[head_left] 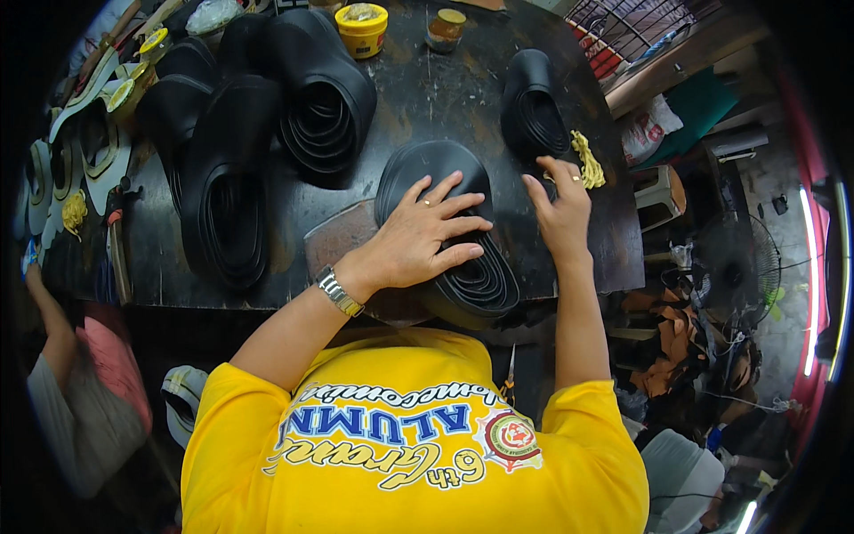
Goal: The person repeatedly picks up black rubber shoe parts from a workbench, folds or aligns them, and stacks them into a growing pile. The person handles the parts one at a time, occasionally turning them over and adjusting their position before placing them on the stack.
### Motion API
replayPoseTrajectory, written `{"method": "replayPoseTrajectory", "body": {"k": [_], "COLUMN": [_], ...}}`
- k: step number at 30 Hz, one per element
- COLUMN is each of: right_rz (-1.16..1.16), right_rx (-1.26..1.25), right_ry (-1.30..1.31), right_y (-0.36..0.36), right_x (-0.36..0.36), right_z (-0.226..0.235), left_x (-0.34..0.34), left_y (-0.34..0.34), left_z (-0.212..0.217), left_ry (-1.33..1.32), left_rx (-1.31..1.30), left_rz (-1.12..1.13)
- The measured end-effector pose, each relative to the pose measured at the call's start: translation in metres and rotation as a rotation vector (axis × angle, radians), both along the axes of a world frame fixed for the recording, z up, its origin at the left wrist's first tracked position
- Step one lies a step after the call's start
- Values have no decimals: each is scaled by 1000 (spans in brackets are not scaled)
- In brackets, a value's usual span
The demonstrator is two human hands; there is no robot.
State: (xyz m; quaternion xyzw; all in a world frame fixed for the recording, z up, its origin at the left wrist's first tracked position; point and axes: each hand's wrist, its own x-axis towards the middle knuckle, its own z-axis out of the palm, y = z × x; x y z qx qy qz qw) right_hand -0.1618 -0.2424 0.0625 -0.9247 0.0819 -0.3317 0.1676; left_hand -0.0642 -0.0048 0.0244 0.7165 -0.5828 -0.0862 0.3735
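A nested stack of black shoe uppers (494, 280) lies on the dark table right before me. My left hand (436, 222) rests palm down on its rounded toe end, fingers spread. To the right, my right hand (562, 200) is raised with thumb and fingers apart, and no held thing shows between them. Just beyond its fingers lies a bundle of yellow string (587, 160). A smaller stack of black uppers (531, 111) sits beyond that hand. Partly under the stack in front of me is a worn brown slab (338, 238).
More stacks of black uppers (227, 178) fill the table's left half. At the back stand a yellow tub (362, 31) and a small jar (446, 31). A hammer-like tool (117, 240) lies left. Another person's arm (49, 311) is at far left. A fan (738, 267) stands right.
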Motion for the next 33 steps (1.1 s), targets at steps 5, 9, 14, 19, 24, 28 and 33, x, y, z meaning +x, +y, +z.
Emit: {"method": "replayPoseTrajectory", "body": {"k": [5,9,14,19,24,28,33], "right_rz": [-337,-241,-161,-168,-278,-153,193], "right_rx": [-398,-477,-271,-266,-433,-204,520], "right_ry": [141,122,-65,-34,17,12,105], "right_y": [-31,-38,-52,-54,-43,-25,22], "right_x": [47,48,45,44,42,33,-49], "right_z": [-45,-59,-57,-58,-56,-15,75], "left_x": [-1,0,0,0,0,8,14], "left_y": [-2,-3,-3,-3,-4,-2,-4], "left_z": [-1,-3,-6,-8,-8,-6,-11], "left_ry": [43,53,48,64,62,104,37], "left_rx": [-26,-26,-10,-41,-82,-88,-117], "left_rz": [21,20,22,27,42,16,6]}}
